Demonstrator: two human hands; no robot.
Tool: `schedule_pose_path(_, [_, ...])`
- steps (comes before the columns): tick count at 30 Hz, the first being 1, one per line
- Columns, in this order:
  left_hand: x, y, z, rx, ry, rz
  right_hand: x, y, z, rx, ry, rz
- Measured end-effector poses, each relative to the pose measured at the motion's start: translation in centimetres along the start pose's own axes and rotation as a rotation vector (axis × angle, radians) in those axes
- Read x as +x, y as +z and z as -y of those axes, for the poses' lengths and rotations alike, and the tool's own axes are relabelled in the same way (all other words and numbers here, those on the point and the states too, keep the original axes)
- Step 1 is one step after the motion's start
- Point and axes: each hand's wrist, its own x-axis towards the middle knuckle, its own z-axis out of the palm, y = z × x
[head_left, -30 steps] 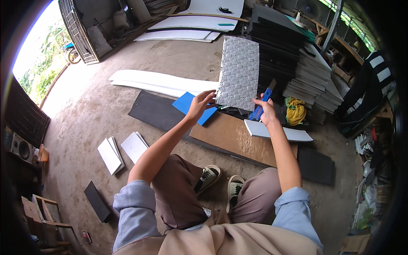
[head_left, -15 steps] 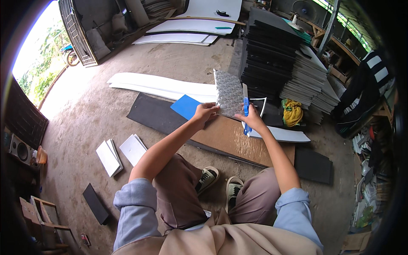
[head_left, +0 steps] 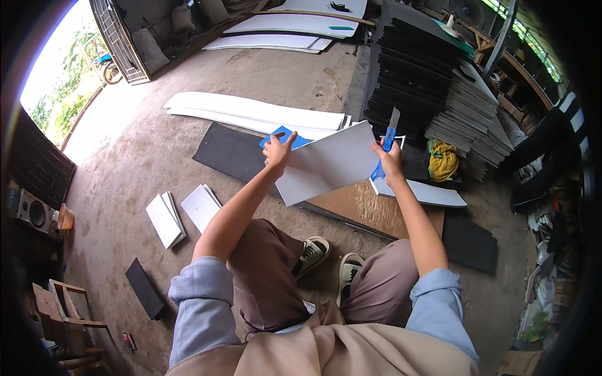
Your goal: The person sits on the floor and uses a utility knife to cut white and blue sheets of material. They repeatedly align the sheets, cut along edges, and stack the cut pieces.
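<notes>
Holding the flat, pale grey rectangular sheet (head_left: 329, 163) up between both hands in the head view, you have it clear of the ground, above the brown wooden cutting board (head_left: 376, 210) that lies on the concrete floor (head_left: 125, 156) in front of your feet. Your left hand (head_left: 276, 152) is closed on the sheet's upper left edge, thumb and fingers pinching it, with a blue flat piece (head_left: 283, 135) showing just behind that hand. Your right hand (head_left: 390, 163) is wrapped shut around the blue-handled utility knife (head_left: 386, 143), blade pointing up and away from you; it sits at the sheet's right edge, but whether those fingers also pinch the sheet you cannot tell from here. The sheet looks thin, light and fairly stiff, holding its plane without sagging, so it probably flexes if pressed and creases if bent sharply; grip it at opposite edges as now, keeping the blade off its face. Its long axis runs from lower left to upper right, the upper right corner aimed toward the tall stack of black sheets (head_left: 407, 81), the lower left corner dipping toward your knees. Long white panels (head_left: 251, 113) lie on the floor beyond, a yellow rag (head_left: 442, 160) rests right of the knife, and small white cut pieces (head_left: 166, 216) lie to your left
</notes>
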Motion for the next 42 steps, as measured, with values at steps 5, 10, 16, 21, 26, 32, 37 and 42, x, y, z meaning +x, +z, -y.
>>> schedule_pose_path(5, [2.0,-2.3,2.7,-0.035,0.204,-0.051,0.5,-0.4,-0.9,0.191,0.175,-0.029])
schedule_pose_path(10, [0.7,-4.7,2.7,-0.51,0.039,0.351,1.2,-1.4,-2.0,0.412,0.323,0.001])
schedule_pose_path(16, [1.5,-5.0,2.9,-0.671,0.184,0.4,1.5,-0.7,-3.2,0.393,0.407,0.099])
schedule_pose_path(21, [2.4,-5.6,4.2,-0.673,-0.119,0.15,3.0,-0.3,-7.9,-0.326,0.541,0.231])
schedule_pose_path(26, [2.7,-7.3,6.2,-0.555,-0.166,0.258,0.5,2.4,-13.8,-0.799,0.677,0.77])
schedule_pose_path(32, [2.9,-6.1,7.0,-0.533,-0.024,0.483,-4.7,4.2,-25.1,-0.955,0.424,0.324])
schedule_pose_path(37, [2.7,-7.8,8.0,-0.447,-0.013,0.5,-5.6,4.5,-29.7,-0.79,0.301,0.234])
schedule_pose_path(42, [3.8,-5.0,8.0,-0.386,-0.016,0.481,-4.7,2.0,-31.7,-0.978,0.1,0.048])
